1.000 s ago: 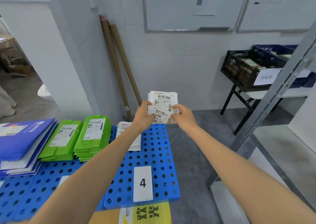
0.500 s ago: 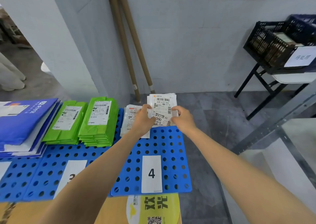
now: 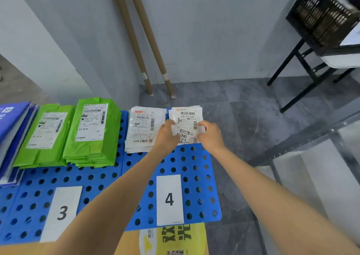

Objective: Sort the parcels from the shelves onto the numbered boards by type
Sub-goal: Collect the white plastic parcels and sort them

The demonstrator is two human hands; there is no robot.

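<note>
Pinching the white parcels (image 3: 187, 118) by both edges, my left grip (image 3: 168, 133) and right grip (image 3: 211, 135) hold them at the far end of board 4 (image 3: 175, 167); best squared just beside the white stack (image 3: 145, 130), labels up, before releasing.

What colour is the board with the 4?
The board is bright blue, dotted with holes; head view.

Both forearms stretch forward, left grip (image 3: 168, 132) and right grip (image 3: 210, 134) each pinching, thumbs on top.
</note>
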